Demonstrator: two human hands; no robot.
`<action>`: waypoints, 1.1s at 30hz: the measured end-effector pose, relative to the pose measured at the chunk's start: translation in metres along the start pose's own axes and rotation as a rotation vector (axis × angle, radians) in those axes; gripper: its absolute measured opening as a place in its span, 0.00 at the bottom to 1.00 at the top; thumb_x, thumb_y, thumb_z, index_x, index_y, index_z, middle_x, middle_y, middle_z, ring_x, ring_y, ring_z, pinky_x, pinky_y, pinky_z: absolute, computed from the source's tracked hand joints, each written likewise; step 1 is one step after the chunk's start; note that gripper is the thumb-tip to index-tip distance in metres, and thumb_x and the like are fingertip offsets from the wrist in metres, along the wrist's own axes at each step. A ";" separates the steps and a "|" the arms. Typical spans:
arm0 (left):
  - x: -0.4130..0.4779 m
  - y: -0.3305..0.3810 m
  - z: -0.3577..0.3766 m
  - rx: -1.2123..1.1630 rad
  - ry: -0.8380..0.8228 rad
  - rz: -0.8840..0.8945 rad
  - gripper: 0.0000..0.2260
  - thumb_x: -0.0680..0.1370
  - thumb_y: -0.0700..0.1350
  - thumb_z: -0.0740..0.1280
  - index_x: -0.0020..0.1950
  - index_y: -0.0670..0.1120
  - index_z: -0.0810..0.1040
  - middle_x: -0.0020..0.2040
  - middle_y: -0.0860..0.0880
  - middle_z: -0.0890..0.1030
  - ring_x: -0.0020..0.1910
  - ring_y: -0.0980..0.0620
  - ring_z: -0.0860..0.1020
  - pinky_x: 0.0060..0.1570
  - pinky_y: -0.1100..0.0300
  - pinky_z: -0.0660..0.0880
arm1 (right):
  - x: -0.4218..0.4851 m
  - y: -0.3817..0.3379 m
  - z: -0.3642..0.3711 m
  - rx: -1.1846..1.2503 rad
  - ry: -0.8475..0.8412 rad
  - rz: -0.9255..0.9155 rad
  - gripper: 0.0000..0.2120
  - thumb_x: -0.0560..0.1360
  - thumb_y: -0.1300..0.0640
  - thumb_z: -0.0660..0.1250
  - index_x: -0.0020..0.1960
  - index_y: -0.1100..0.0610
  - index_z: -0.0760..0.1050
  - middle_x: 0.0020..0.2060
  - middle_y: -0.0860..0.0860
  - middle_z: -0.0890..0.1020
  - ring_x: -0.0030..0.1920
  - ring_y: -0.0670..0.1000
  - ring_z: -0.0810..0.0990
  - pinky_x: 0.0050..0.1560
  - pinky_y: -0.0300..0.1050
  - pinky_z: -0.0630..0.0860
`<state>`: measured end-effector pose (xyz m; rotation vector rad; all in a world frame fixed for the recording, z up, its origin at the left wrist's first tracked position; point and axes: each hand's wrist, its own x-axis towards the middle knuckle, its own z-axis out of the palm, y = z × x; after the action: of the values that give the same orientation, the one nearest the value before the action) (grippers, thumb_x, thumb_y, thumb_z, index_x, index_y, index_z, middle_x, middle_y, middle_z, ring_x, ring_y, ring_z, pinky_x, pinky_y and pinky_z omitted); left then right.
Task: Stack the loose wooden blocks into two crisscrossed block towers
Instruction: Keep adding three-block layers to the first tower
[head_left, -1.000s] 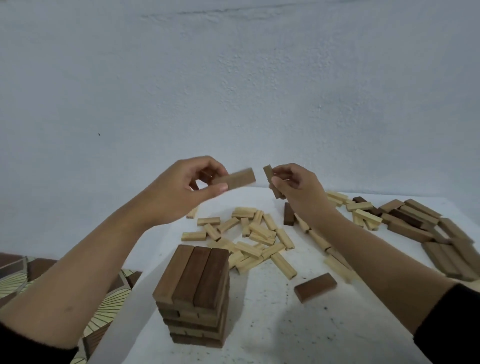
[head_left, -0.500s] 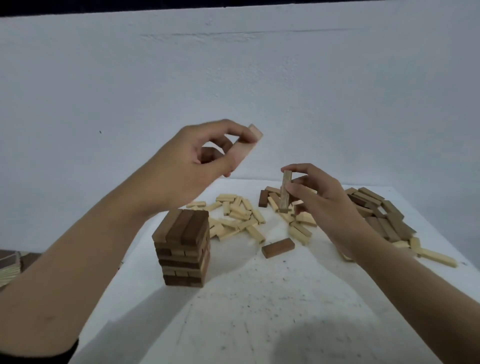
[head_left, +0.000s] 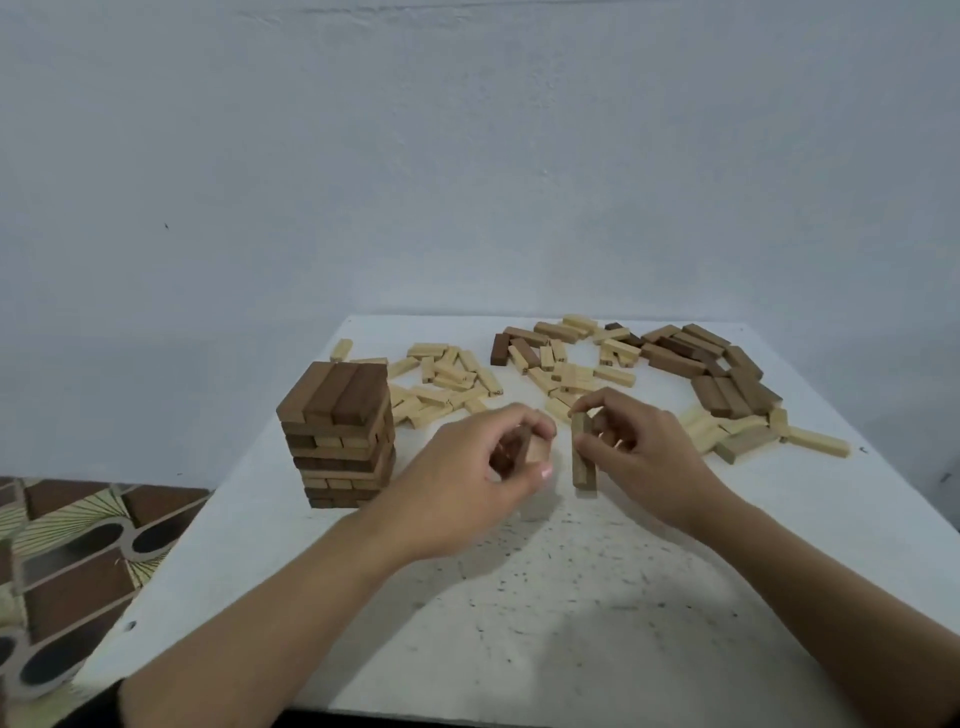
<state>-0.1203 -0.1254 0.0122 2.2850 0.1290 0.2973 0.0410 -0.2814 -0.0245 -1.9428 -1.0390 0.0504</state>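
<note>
So, maybe a third done by the look of it: one dark tower (head_left: 337, 431) is stacked crisscross on the left of the table (head_left: 519, 597), and no second tower is started yet. A brown block (head_left: 535, 453) is gripped in the left hand (head_left: 467, 478), fingers curled round it, and an upright block (head_left: 582, 452) is pinched in the right hand (head_left: 639, 457), low over the table. Lots of pale blocks (head_left: 447, 384) and dark blocks (head_left: 717, 364) are left scattered at the back.
</note>
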 end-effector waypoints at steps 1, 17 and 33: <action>0.001 -0.007 0.004 0.020 -0.013 -0.012 0.10 0.81 0.51 0.69 0.62 0.59 0.77 0.50 0.60 0.79 0.45 0.63 0.78 0.39 0.73 0.70 | -0.002 0.001 0.002 -0.015 -0.005 0.006 0.08 0.77 0.57 0.70 0.50 0.44 0.78 0.35 0.48 0.81 0.33 0.43 0.74 0.35 0.35 0.70; 0.004 -0.058 0.019 0.178 -0.002 0.005 0.21 0.78 0.64 0.66 0.68 0.57 0.75 0.46 0.61 0.73 0.46 0.65 0.73 0.40 0.71 0.67 | -0.010 0.017 0.026 -0.251 -0.094 -0.039 0.13 0.78 0.39 0.66 0.53 0.46 0.82 0.36 0.43 0.79 0.41 0.41 0.74 0.46 0.44 0.67; 0.001 -0.062 0.024 0.254 -0.052 0.111 0.16 0.81 0.60 0.66 0.68 0.64 0.78 0.69 0.62 0.63 0.51 0.66 0.71 0.49 0.68 0.68 | 0.039 0.007 0.014 -0.522 -0.319 -0.258 0.18 0.82 0.62 0.58 0.66 0.48 0.79 0.64 0.45 0.80 0.69 0.49 0.72 0.66 0.59 0.69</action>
<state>-0.1125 -0.1012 -0.0495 2.5550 0.0140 0.2924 0.0649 -0.2465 -0.0242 -2.2910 -1.6349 -0.0648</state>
